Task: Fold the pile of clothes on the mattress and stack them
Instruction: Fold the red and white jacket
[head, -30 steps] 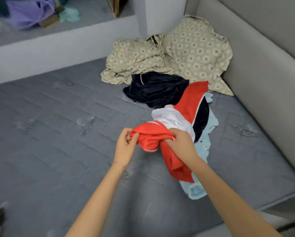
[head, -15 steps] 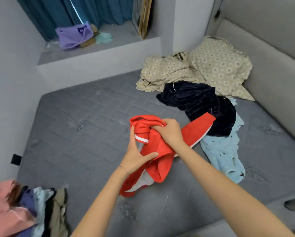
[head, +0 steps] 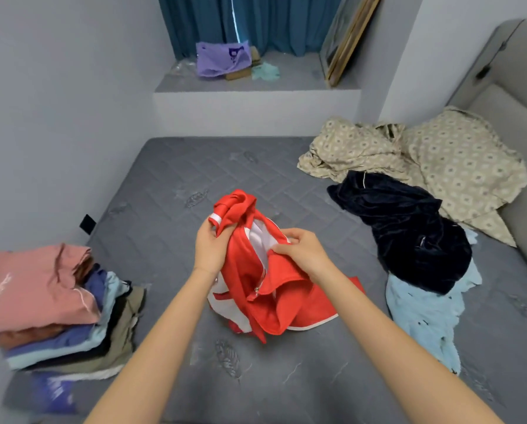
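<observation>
A red jacket [head: 274, 298] with white lining and a zip is bunched up over the middle of the grey mattress [head: 164, 185]. My left hand [head: 210, 246] grips its upper edge near a white-trimmed cuff. My right hand [head: 302, 252] pinches the fabric by the open zip. To the right lie a dark navy velvet garment [head: 409, 228] and a light blue garment [head: 427, 319], unfolded. A stack of folded clothes [head: 51, 307], pink on top, sits at the mattress's left front corner.
A crumpled beige patterned sheet [head: 433, 160] lies at the back right against the grey padded headboard [head: 519, 96]. A raised ledge behind the mattress holds a purple bag [head: 222, 59] and a leaning frame [head: 347, 38]. A wall runs along the left.
The red jacket has been pulled off the pile to the mattress middle. My view swung left, revealing the folded stack. My right hand shifted to the zip opening.
</observation>
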{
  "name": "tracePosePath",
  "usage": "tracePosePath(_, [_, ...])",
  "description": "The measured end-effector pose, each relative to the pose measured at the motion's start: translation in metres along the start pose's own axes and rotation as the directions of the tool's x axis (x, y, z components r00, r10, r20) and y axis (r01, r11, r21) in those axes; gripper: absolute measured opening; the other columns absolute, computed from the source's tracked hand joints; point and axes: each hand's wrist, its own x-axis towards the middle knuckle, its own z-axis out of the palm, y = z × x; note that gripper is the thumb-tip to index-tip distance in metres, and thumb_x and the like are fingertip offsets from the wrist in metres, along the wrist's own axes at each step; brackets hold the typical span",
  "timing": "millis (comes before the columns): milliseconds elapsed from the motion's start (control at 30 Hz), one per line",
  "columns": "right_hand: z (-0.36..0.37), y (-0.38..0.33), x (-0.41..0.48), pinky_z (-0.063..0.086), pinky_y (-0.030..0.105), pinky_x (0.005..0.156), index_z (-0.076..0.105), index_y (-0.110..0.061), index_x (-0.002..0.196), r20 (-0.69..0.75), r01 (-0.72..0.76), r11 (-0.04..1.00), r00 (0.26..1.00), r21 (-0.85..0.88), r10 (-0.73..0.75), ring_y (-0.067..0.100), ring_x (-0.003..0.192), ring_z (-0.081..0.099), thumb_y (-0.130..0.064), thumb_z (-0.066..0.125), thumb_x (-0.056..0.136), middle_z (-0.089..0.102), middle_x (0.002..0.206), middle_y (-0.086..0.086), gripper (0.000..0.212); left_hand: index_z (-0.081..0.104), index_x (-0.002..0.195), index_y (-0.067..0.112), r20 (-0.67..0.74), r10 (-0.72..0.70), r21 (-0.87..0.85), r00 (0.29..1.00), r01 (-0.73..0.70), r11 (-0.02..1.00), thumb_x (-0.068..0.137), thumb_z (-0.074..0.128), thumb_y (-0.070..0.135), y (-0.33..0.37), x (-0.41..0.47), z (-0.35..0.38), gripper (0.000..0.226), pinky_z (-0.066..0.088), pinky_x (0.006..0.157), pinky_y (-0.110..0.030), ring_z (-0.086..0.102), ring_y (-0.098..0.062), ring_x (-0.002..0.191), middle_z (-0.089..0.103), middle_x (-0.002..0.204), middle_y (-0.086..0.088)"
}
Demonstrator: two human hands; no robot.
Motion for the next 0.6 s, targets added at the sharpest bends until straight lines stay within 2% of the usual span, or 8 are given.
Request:
tracePosePath(100, [0.003, -0.005, 0.000, 0.044, 0.018, 0.057, 0.067, 0.001, 0.110, -0.038, -0.015, 1.000, 0.999, 0.001, 0.015, 0.010, 0.063, 0.053, 0.008, 0.065, 0.082, 0.063, 0.077, 0.004, 0.029, 0.062, 0.118, 0.013, 0.085, 0.019, -0.003, 0.996, -0.019, 1.000, 0.089, 0.061, 0.002, 0.003, 0.008, -0.018, 0.031, 0.041, 0.085, -0.006, 0.060, 0.010, 0.100, 0.065, 0.115, 0.006])
tracePosePath(233, [0.015, -0.027, 0.005, 0.044, 0.027, 0.066, 0.067, 0.002, 0.110, -0.021, -0.005, 1.000, 1.000, 0.027, 0.006, 0.019, 0.076, 0.055, 0.010, 0.059, 0.083, 0.065, 0.086, 0.008, 0.030, 0.062, 0.119, 0.004, 0.242, -0.128, 0.139, 0.962, 0.096, 0.986, 0.083, 0.070, 0.009, -0.005, 0.016, -0.046, 0.037, 0.042, 0.091, -0.016, 0.057, -0.010, 0.105, 0.063, 0.117, -0.003])
tracePosePath(300, [0.029, -0.039, 0.007, 0.044, 0.025, 0.068, 0.068, 0.001, 0.109, 0.035, 0.047, 0.998, 0.998, -0.038, -0.046, 0.018, 0.081, 0.056, 0.011, 0.057, 0.083, 0.065, 0.091, 0.009, 0.030, 0.058, 0.114, 0.010, 0.387, -0.253, 0.295, 0.887, 0.141, 0.945, 0.076, 0.074, 0.009, -0.008, 0.017, -0.061, 0.042, 0.045, 0.079, -0.012, 0.053, -0.014, 0.099, 0.061, 0.105, -0.001])
tracePosePath(367, [0.045, -0.050, 0.009, 0.044, 0.017, 0.064, 0.069, 0.000, 0.108, 0.102, 0.106, 0.986, 0.990, -0.132, -0.093, 0.012, 0.075, 0.057, 0.011, 0.057, 0.083, 0.065, 0.088, 0.005, 0.030, 0.039, 0.137, 0.015, 0.534, -0.339, 0.454, 0.774, 0.075, 0.888, 0.076, 0.076, 0.001, -0.008, 0.022, -0.076, 0.072, 0.041, 0.085, -0.007, 0.046, -0.011, 0.115, 0.049, 0.121, 0.005])
tracePosePath(433, [0.058, -0.055, 0.012, 0.043, 0.012, 0.059, 0.070, -0.001, 0.107, 0.149, 0.137, 0.967, 0.983, -0.215, -0.106, 0.002, 0.063, 0.054, 0.009, 0.059, 0.082, 0.064, 0.077, -0.002, 0.028, 0.020, 0.149, 0.029, 0.605, -0.299, 0.461, 0.738, -0.019, 0.887, 0.076, 0.080, 0.012, 0.001, 0.030, -0.088, 0.096, 0.029, 0.103, -0.012, 0.025, 0.004, 0.133, 0.029, 0.138, 0.016])
tracePosePath(467, [0.064, -0.057, 0.014, 0.043, 0.012, 0.059, 0.070, -0.003, 0.105, 0.163, 0.142, 0.958, 0.981, -0.251, -0.103, -0.001, 0.061, 0.054, 0.008, 0.061, 0.082, 0.063, 0.074, -0.005, 0.027, 0.022, 0.147, 0.035, 0.630, -0.220, 0.421, 0.745, -0.089, 0.903, 0.075, 0.081, 0.018, 0.008, 0.035, -0.092, 0.094, 0.025, 0.108, -0.013, 0.020, 0.012, 0.134, 0.026, 0.142, 0.020])
tracePosePath(533, [0.072, -0.059, 0.016, 0.043, 0.016, 0.064, 0.068, -0.011, 0.099, 0.173, 0.134, 0.947, 0.981, -0.290, -0.086, 0.001, 0.063, 0.054, 0.003, 0.068, 0.080, 0.061, 0.074, -0.006, 0.024, 0.039, 0.137, 0.034, 0.683, -0.051, 0.360, 0.729, -0.274, 0.892, 0.075, 0.082, 0.022, 0.022, 0.043, -0.092, 0.076, 0.023, 0.112, -0.014, 0.027, 0.021, 0.127, 0.037, 0.141, 0.020])
tracePosePath(600, [0.081, -0.060, 0.017, 0.041, 0.025, 0.068, 0.059, -0.016, 0.091, 0.157, 0.120, 0.951, 0.985, -0.284, -0.077, 0.007, 0.065, 0.052, -0.002, 0.076, 0.075, 0.059, 0.074, -0.003, 0.028, 0.053, 0.126, 0.021, 0.735, 0.026, 0.307, 0.678, -0.366, 0.878, 0.074, 0.082, 0.016, 0.029, 0.048, -0.086, 0.060, 0.033, 0.106, -0.015, 0.046, 0.013, 0.116, 0.055, 0.128, 0.009])
